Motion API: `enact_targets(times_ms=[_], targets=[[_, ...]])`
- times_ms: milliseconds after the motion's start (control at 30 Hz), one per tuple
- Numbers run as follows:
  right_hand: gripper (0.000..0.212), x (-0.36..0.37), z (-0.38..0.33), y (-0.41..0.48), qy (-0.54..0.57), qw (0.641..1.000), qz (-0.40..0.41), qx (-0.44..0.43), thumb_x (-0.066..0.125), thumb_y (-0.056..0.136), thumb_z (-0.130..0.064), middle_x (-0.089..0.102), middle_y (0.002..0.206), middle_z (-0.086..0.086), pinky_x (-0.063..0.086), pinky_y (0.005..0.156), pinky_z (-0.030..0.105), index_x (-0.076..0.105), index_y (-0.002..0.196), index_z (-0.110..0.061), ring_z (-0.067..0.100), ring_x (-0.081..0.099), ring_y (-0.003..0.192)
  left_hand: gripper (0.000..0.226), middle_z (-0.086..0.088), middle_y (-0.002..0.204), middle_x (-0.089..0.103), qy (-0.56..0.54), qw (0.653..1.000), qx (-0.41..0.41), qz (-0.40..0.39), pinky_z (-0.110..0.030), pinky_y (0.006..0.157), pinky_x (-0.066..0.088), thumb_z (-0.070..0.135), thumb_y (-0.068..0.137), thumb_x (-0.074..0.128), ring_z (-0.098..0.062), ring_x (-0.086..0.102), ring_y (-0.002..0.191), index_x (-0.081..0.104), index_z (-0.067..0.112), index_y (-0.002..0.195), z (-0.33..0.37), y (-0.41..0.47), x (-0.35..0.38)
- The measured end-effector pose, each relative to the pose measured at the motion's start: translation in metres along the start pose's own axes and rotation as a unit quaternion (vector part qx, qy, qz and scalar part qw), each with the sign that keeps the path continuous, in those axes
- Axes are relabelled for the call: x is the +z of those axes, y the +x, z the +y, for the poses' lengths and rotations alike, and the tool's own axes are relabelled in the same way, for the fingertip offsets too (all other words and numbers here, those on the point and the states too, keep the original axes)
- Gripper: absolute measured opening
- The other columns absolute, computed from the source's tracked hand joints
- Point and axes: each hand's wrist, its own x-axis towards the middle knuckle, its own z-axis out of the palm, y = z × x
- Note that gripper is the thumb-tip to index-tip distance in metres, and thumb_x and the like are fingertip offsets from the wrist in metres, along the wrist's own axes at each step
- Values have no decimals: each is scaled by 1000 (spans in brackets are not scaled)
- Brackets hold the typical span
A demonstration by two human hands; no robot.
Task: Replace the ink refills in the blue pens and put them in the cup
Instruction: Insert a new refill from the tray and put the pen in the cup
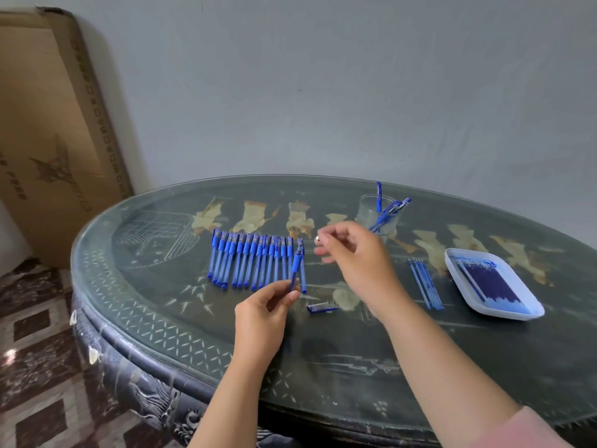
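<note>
Cardboard box point(48, 124) leans on the wall at far left, behind the round glass-topped table point(161, 318). Capped blue pens point(255, 260) lie side by side in a row on the glass. Just right of the row, the left hand point(261, 321) pinches the lower end of an uncapped pen barrel point(296, 266) and holds it nearly upright above the table. A loose cap point(321, 308) lies on the glass between the two wrists. The right hand point(358, 260) is raised, its fingertips pinching a small silvery piece point(318, 238), too blurred to identify. Behind it stands the clear cup point(366, 211), with several pens point(389, 210) in it. Further right, a few refills point(426, 282) lie together on the glass, beside a white tray point(452, 257) holding more.
</note>
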Motion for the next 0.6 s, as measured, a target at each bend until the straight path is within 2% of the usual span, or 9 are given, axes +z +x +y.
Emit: enact_targets(times_ms=[67, 167, 367, 600], targets=[[9, -2, -16, 4, 29, 999, -33, -7, 58, 96, -14, 71, 90, -1, 60, 77, 29, 65, 93, -20, 8, 71, 83, 22, 11, 94, 76, 6, 1000, 1, -4, -32, 96, 53, 15, 83, 76, 0, 69, 93, 75, 16, 105, 0, -1, 0], [6, -1, -21, 7, -46, 996, -68, -23, 61, 95, -15, 70, 88, -2, 60, 78, 35, 66, 94, -17, 8, 72, 82, 19, 11, 93, 76, 6, 1000, 4, -3, -34, 95, 54, 16, 82, 77, 0, 69, 93, 74, 23, 99, -1, -1, 0], [10, 3, -17, 6, -77, 993, -89, -15, 62, 93, -14, 69, 88, 0, 61, 76, 37, 67, 90, -21, 12, 71, 85, 20, 10, 93, 76, 13, 1000, 15, -7, -33, 95, 53, 14, 83, 76, 1, 69, 93, 71, 30, 94, 2, -3, -1], [3, 8, -14, 8, -142, 986, -85, -21, 67, 90, -21, 71, 83, -1, 60, 77, 40, 68, 88, -22, 14, 71, 81, 21, 9, 94, 76, 18, 1000, 20, -7, -31, 95, 54, 14, 82, 76, 1, 69, 92, 74, 19, 103, 4, -4, -2]])
